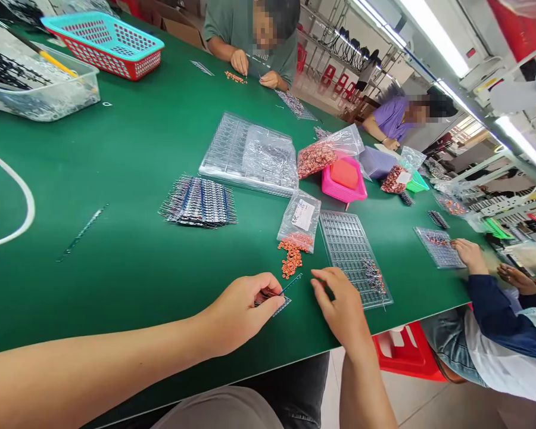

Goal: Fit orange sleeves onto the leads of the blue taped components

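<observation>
My left hand (243, 310) rests on the green table (129, 179) near its front edge, its fingers pinched on a thin blue-and-silver component strip (290, 285). My right hand (342, 307) is beside it, fingers curled in a pinch, and what they hold is too small to make out. Just beyond the hands lies a small heap of orange rings (291, 259), spilled from a clear bag (300, 221). A clear plastic grid tray (355, 256) sits to the right, with a few finished parts at its near end.
A stack of blue strips (199, 202) lies mid-table, with bagged clear trays (250, 155) behind. A pink bin (343, 182) and a bag of orange parts (317, 158) sit further back. Baskets stand far left. Other people work at the far side and at the right.
</observation>
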The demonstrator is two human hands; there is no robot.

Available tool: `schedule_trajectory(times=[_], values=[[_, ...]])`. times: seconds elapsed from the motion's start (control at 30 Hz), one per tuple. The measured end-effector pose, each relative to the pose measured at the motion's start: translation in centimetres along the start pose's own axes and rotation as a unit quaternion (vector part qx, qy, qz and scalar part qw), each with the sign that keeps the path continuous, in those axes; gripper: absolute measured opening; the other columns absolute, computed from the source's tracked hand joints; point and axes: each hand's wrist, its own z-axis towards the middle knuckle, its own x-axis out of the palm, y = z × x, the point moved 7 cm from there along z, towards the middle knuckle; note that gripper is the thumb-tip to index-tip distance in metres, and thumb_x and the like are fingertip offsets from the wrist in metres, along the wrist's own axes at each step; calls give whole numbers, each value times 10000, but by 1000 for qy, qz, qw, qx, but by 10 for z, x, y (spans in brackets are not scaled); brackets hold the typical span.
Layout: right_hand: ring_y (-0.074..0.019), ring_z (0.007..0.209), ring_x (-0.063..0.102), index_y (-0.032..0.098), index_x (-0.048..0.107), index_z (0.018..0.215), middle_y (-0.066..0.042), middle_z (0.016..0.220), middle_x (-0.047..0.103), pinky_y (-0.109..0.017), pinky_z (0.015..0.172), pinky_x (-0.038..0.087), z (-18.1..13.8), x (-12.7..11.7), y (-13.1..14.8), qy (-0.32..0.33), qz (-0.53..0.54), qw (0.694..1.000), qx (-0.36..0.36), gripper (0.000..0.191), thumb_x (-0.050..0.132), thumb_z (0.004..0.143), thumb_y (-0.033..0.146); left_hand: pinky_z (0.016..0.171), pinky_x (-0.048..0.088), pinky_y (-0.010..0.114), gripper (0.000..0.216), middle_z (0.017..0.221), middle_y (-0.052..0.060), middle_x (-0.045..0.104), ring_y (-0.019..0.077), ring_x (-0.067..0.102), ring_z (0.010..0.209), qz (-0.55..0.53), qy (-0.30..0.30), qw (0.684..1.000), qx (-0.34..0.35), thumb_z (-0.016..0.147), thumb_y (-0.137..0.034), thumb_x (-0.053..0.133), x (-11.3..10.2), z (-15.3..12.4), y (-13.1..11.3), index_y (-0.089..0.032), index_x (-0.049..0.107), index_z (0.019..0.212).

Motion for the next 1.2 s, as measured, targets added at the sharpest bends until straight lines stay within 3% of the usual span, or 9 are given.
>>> schedule_trajectory(times=[0.17,0.3,0.47,0.67,0.87,1.07,1.2], values=[[-244,947,649,196,663,1168,-112,1053,661,-396,837,536,18,24,14,23,-45,999,8,244,495,991,211,689,433,291,195,760,-8,605,175,562,725,0,-1,1000,7,890,-365,544,0,1,0,-186,577,818],[-234,935,642,201,672,1096,-101,1039,646,-373,810,537,15,21,15,31,-50,998,4,205,516,966,178,688,431,288,198,764,-12,623,176,563,730,-4,-4,1000,16,892,-374,558,0,3,3,-191,593,823],[-187,882,636,230,656,1005,-56,1008,632,-313,764,524,-5,19,19,70,31,997,30,137,553,947,163,702,436,289,198,774,-9,633,175,572,741,-2,-7,1000,22,902,-362,558,-1,3,3,-186,603,823],[-158,793,604,230,638,1016,-26,952,638,-288,712,501,-16,16,14,34,76,994,69,120,580,934,164,707,441,296,184,777,-5,632,180,579,748,-1,-2,1000,14,896,-347,557,0,3,3,-181,600,829],[-141,780,604,229,655,996,-18,936,634,-270,690,483,-16,19,23,56,106,991,51,124,580,932,154,718,448,294,187,781,-8,634,176,585,754,-17,-5,1000,10,892,-356,574,-1,3,4,-184,594,822],[-146,739,572,216,634,857,-10,838,599,-274,662,460,-12,26,28,56,62,995,52,113,577,905,130,696,436,284,182,761,-17,623,166,574,731,-16,-7,1000,6,893,-350,587,0,3,3,-183,600,821],[-145,698,557,214,601,802,1,782,581,-270,623,443,-12,27,30,21,44,998,50,120,589,864,112,719,443,298,185,792,-3,649,177,589,757,-21,-4,1000,0,895,-355,585,-1,2,4,-178,629,865]])
